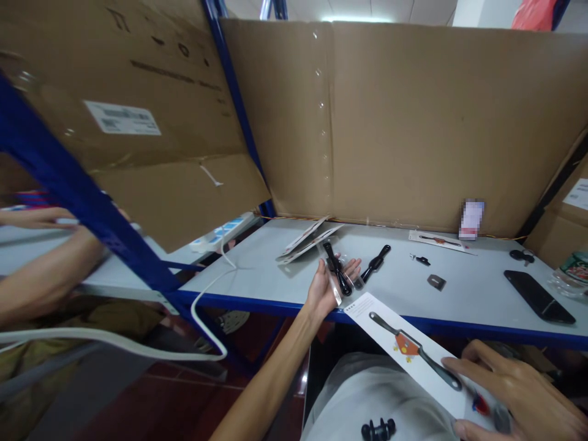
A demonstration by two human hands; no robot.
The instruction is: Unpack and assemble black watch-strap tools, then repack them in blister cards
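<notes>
My left hand [324, 289] is palm up above the table's front edge, fingers loosely stretched out. Across it rests a black two-handled tool [339, 269] that looks like a spokeshave body, with clear plastic about it. Just right of those fingertips, a second black spokeshave body [375, 263] lies on the table. At the lower right, my right hand [514, 380] grips the end of a white card [362, 306] between thumb and fingers. The card slants over my lap and bears a picture of a two-handled tool.
The grey table [266, 282] carries folded cards [303, 242], another printed card [436, 240], a small metal plate [436, 282], small hardware [420, 260], keys [522, 256], a black phone [538, 296] and a bottle [572, 275]. Cardboard walls [413, 122] enclose it. A co-worker's arm [50, 275] is left.
</notes>
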